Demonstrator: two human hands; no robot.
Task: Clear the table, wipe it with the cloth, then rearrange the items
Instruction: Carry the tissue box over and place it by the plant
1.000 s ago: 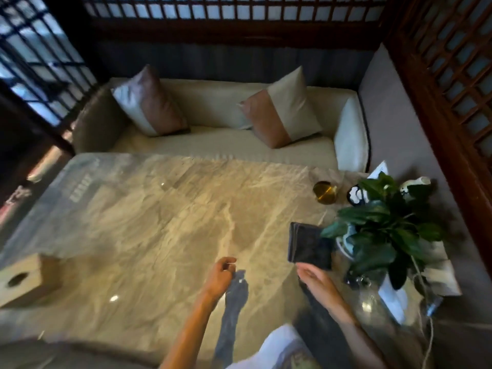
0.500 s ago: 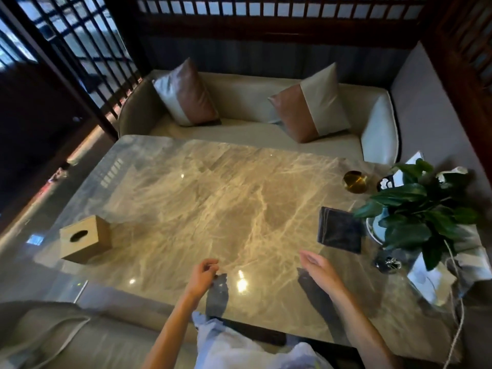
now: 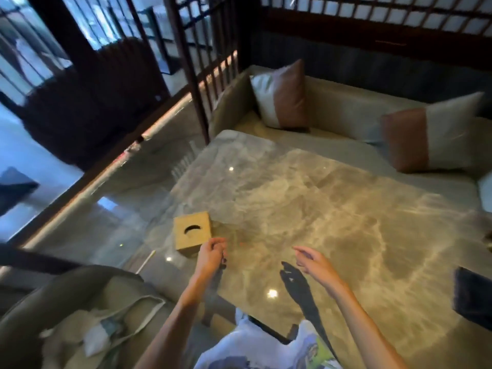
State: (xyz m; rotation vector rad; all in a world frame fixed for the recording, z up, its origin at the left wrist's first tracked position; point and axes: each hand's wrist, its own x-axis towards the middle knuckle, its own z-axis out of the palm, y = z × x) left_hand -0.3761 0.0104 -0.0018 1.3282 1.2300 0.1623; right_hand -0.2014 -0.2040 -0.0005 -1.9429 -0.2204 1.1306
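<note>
Just right of the tissue box (image 3: 193, 233), your left hand (image 3: 211, 257) hovers, fingers curled and empty; your right hand (image 3: 314, 265) spreads loosely. Far right on the surface (image 3: 332, 209) lies the dark cloth (image 3: 472, 296).

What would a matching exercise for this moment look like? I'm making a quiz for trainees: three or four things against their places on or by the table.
Things:
1. tissue box
2. dark folded cloth
3. left hand
4. two-tone cushions

Places:
A. at the right edge of the view, on the table
B. on the sofa beyond the table
C. near the table's left edge
D. just right of the box, fingers curled

Pairs: 1-C, 2-A, 3-D, 4-B
</note>
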